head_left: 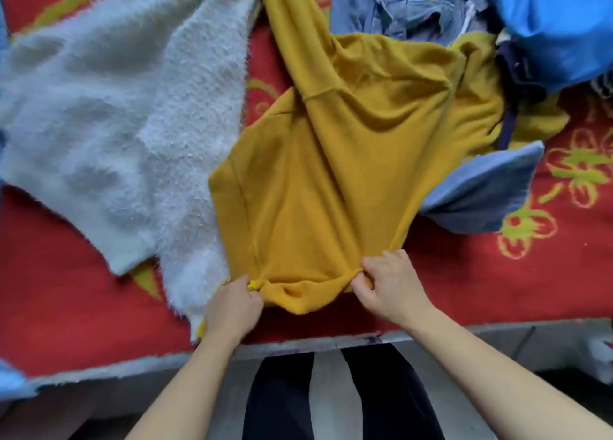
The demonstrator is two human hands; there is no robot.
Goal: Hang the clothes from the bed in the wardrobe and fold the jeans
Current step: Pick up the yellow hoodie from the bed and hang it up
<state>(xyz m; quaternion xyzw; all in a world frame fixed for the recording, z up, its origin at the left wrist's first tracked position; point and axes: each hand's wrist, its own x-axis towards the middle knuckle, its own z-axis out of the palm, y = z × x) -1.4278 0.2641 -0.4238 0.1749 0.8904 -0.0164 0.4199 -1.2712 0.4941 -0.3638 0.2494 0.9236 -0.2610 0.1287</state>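
A mustard-yellow sweater lies spread across the bed, one sleeve running up toward the far side. My left hand pinches its near edge at the left. My right hand grips the same edge at the right, bunching the cloth. Light blue jeans lie crumpled at the far side, and a blue denim piece sticks out from under the sweater's right side. A fluffy white sweater covers the left of the bed.
The bed has a red cover with yellow-green flowers. A bright blue garment and dark navy cloth are heaped at the far right. The bed's grey front edge runs just above my dark-trousered legs.
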